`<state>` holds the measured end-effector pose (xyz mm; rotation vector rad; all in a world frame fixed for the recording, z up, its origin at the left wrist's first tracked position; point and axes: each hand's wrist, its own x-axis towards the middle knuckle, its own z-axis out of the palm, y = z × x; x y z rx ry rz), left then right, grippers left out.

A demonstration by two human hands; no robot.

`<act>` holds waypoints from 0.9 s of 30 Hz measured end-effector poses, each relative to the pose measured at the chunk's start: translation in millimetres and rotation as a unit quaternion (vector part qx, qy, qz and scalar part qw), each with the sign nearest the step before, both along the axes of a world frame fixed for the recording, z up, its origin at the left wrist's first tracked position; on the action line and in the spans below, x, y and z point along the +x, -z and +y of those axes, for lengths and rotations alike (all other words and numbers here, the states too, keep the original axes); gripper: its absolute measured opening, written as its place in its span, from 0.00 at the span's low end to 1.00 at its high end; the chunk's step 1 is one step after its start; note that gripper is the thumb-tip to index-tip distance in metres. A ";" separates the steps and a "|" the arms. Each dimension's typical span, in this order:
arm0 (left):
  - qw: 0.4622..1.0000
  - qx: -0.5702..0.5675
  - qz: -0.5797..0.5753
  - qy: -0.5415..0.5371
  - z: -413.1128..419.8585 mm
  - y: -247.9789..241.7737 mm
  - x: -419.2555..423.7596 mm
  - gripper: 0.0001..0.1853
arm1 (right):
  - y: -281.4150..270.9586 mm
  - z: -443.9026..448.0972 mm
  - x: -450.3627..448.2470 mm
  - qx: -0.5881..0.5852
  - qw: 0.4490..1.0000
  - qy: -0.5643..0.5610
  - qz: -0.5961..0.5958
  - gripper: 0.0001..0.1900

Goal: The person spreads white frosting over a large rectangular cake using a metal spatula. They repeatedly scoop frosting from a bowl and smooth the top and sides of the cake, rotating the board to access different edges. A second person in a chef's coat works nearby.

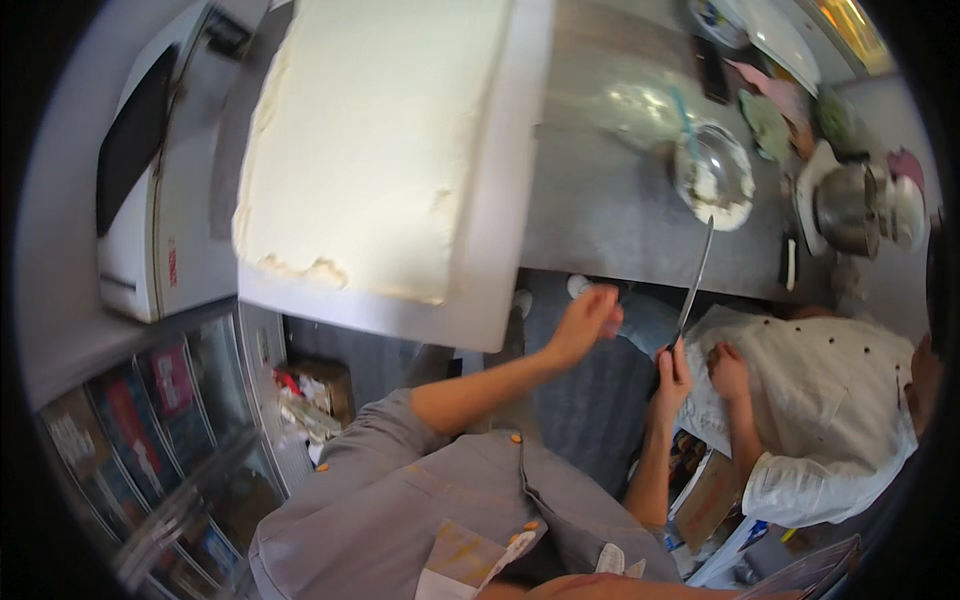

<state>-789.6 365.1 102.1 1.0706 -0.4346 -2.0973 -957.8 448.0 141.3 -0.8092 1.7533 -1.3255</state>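
Note:
A large rectangular slab coated in white cream (367,150) lies on a white board (480,315) on the steel table, its lower and left edges uneven. My left hand (592,319) is off the board's near right corner, fingers curled and blurred; nothing shows in it. My right hand (675,371) grips the dark handle of a long metal spatula or knife (697,277). The blade points away from me, its tip at the near rim of a metal bowl (715,176) with white cream on its rim. A light blue utensil (686,120) leans in the bowl.
A co-worker in a light jacket (825,375) stands close at my right. On the steel table (600,217) are clear plastic, cloths (765,124), a dark phone-like object (711,71) and a stand mixer with a steel bowl (847,210). A white appliance (195,187) is at left, above a glass-fronted cabinet (150,435).

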 end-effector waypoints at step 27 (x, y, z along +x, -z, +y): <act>0.898 0.114 -0.291 -0.310 116.2 41.8 262.2 0.16 | 10.0 -175.1 94.2 -0.340 0.628 -0.499 0.490 0.17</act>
